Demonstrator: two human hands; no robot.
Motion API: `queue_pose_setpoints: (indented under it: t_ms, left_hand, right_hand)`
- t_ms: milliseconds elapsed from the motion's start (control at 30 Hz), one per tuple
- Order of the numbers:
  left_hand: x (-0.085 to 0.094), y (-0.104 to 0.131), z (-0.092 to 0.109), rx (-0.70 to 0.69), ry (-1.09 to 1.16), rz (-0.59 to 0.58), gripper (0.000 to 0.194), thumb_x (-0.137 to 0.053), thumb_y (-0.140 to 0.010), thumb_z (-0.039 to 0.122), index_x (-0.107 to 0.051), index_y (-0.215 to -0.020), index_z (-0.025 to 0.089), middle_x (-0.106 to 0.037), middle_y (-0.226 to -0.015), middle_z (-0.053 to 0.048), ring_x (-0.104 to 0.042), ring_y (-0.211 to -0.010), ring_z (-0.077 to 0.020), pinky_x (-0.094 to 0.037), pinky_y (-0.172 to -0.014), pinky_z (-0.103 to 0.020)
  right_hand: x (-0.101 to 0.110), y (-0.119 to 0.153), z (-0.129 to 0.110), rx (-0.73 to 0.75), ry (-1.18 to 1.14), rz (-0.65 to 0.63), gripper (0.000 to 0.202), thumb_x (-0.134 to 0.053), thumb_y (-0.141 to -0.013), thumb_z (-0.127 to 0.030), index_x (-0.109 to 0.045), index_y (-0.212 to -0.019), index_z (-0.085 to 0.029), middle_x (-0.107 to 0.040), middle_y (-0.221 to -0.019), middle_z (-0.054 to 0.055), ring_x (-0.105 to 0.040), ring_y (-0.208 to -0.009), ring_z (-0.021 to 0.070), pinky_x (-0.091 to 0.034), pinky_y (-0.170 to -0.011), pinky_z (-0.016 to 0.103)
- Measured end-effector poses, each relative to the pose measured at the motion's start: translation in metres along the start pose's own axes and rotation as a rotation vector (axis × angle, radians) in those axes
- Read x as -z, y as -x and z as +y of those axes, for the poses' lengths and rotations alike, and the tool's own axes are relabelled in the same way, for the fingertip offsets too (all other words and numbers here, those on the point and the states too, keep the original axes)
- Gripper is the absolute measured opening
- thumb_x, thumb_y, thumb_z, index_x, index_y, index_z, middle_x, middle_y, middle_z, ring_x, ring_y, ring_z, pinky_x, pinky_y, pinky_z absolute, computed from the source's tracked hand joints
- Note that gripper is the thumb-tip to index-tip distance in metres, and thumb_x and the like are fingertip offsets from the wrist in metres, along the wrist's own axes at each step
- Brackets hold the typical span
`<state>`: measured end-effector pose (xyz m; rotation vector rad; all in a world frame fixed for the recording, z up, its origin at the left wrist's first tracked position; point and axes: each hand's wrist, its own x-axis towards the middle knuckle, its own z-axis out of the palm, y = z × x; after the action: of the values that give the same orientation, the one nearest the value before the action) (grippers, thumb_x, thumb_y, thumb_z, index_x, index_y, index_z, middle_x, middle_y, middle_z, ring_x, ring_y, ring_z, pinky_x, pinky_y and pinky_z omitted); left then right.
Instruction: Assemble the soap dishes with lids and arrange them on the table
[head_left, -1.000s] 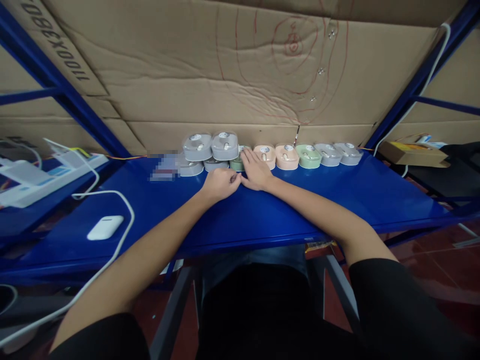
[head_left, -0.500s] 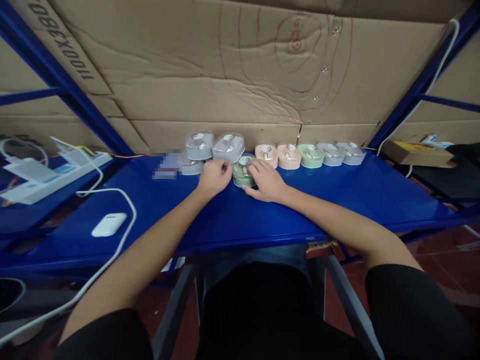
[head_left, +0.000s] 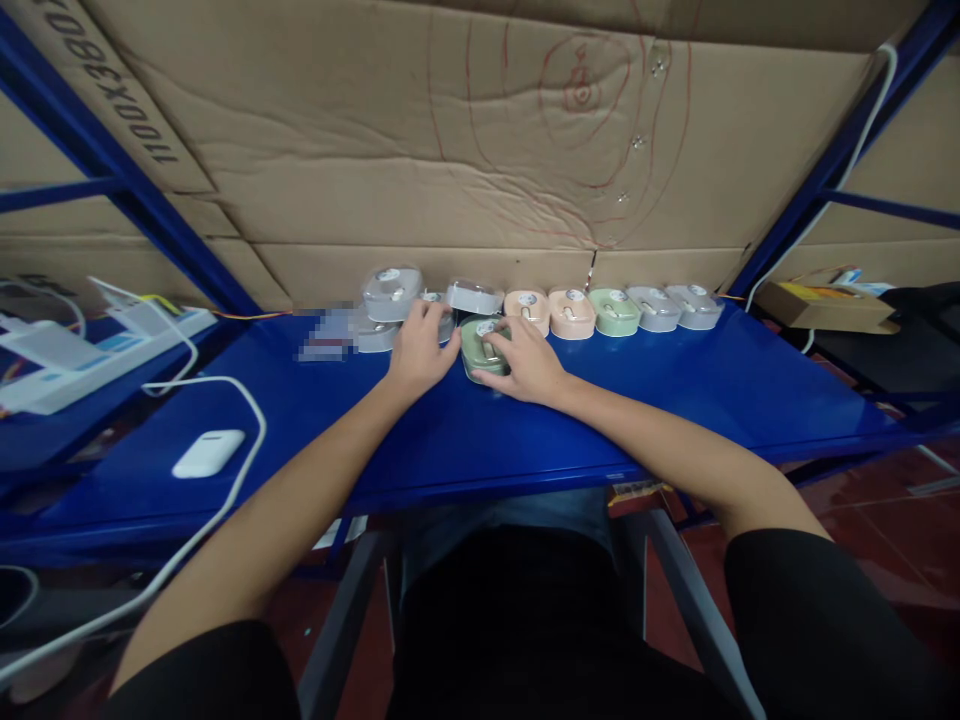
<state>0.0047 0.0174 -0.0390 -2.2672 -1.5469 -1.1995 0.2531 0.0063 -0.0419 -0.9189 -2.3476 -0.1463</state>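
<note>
My right hand grips a green lidded container at the front of the row, its thumb and fingers around the right side. My left hand has its fingers apart just left of that container, in front of grey containers, and holds nothing visible. Behind the green one, a grey container sits tilted, its side facing me. Another grey container rests on top of a lower grey one at the left.
To the right stand two peach containers, a second green one and two grey ones. A white case and a white cable lie on the blue table at left. Cardboard stands behind.
The grey container behind the green one has tipped, from lid showing to side showing. My left hand's fingers have opened and extended. The green container has come slightly forward in my right hand.
</note>
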Motion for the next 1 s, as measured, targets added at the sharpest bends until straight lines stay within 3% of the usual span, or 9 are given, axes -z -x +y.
queue_pose_setpoints:
  t_ms: [200, 333, 433, 533, 633, 733, 900, 1000]
  left_hand:
    - [-0.007, -0.002, -0.007, -0.090, -0.005, -0.007, 0.047, -0.062, -0.107, 0.026, -0.069, -0.153, 0.018, -0.067, -0.159, -0.023, -0.067, -0.149, -0.0420, -0.053, -0.133, -0.063]
    - [-0.011, -0.003, -0.007, -0.146, 0.003, -0.101, 0.054, -0.053, -0.107, 0.017, -0.067, -0.159, 0.020, -0.063, -0.173, -0.019, -0.060, -0.161, -0.0404, -0.046, -0.140, -0.068]
    - [-0.014, -0.001, -0.006, -0.161, -0.001, -0.126, 0.051, -0.050, -0.106, 0.014, -0.070, -0.153, 0.019, -0.063, -0.172, -0.019, -0.062, -0.159, -0.0399, -0.047, -0.139, -0.066]
    - [-0.016, 0.002, -0.003, -0.140, 0.000, -0.112, 0.043, -0.050, -0.108, 0.016, -0.073, -0.144, 0.016, -0.070, -0.156, -0.021, -0.069, -0.148, -0.0389, -0.055, -0.133, -0.062]
    - [-0.018, 0.004, -0.001, -0.119, 0.026, -0.130, 0.039, -0.048, -0.110, 0.018, -0.074, -0.139, 0.015, -0.073, -0.143, -0.020, -0.073, -0.138, -0.0367, -0.060, -0.127, -0.060]
    - [-0.018, 0.005, -0.001, -0.118, 0.050, -0.156, 0.044, -0.046, -0.107, 0.014, -0.073, -0.141, 0.015, -0.073, -0.143, -0.020, -0.073, -0.135, -0.0353, -0.060, -0.128, -0.059]
    - [-0.018, 0.004, -0.004, -0.070, 0.078, -0.192, 0.049, -0.051, -0.100, 0.013, -0.074, -0.143, 0.018, -0.075, -0.144, -0.019, -0.073, -0.137, -0.0362, -0.060, -0.127, -0.060]
    - [-0.018, 0.004, -0.002, -0.048, 0.097, -0.225, 0.048, -0.055, -0.098, 0.015, -0.075, -0.141, 0.019, -0.075, -0.144, -0.019, -0.073, -0.137, -0.0374, -0.060, -0.127, -0.061]
  right_hand:
    - [0.005, 0.000, -0.009, -0.056, 0.012, -0.065, 0.051, -0.079, -0.104, -0.049, -0.074, -0.143, -0.016, -0.068, -0.155, 0.024, -0.063, -0.144, 0.0419, -0.051, -0.127, 0.057]
    - [0.016, 0.000, -0.021, -0.069, 0.082, -0.105, 0.056, -0.079, -0.101, -0.044, -0.071, -0.147, -0.013, -0.070, -0.152, 0.025, -0.062, -0.144, 0.0438, -0.052, -0.124, 0.058]
    - [0.022, -0.002, -0.027, -0.090, 0.146, -0.119, 0.065, -0.078, -0.104, -0.054, -0.070, -0.152, -0.011, -0.070, -0.148, 0.026, -0.062, -0.142, 0.0459, -0.053, -0.121, 0.059]
    - [0.023, -0.004, -0.029, -0.087, 0.179, -0.142, 0.068, -0.078, -0.106, -0.062, -0.074, -0.152, -0.013, -0.069, -0.147, 0.026, -0.062, -0.140, 0.0466, -0.052, -0.121, 0.061]
    - [0.023, -0.002, -0.028, -0.109, 0.144, -0.142, 0.059, -0.080, -0.105, -0.057, -0.079, -0.145, -0.015, -0.068, -0.149, 0.026, -0.060, -0.143, 0.0471, -0.053, -0.121, 0.061]
    - [0.023, 0.003, -0.028, -0.171, 0.086, -0.136, 0.053, -0.081, -0.103, -0.050, -0.079, -0.144, -0.017, -0.067, -0.155, 0.027, -0.064, -0.141, 0.0482, -0.057, -0.115, 0.062]
    - [0.030, 0.007, -0.032, -0.255, 0.027, -0.137, 0.051, -0.076, -0.106, -0.063, -0.076, -0.135, -0.020, -0.071, -0.151, 0.027, -0.075, -0.119, 0.0458, -0.065, -0.097, 0.063]
    - [0.036, 0.007, -0.036, -0.268, 0.034, -0.158, 0.051, -0.077, -0.102, -0.057, -0.073, -0.135, -0.018, -0.071, -0.150, 0.029, -0.076, -0.118, 0.0469, -0.066, -0.095, 0.064]
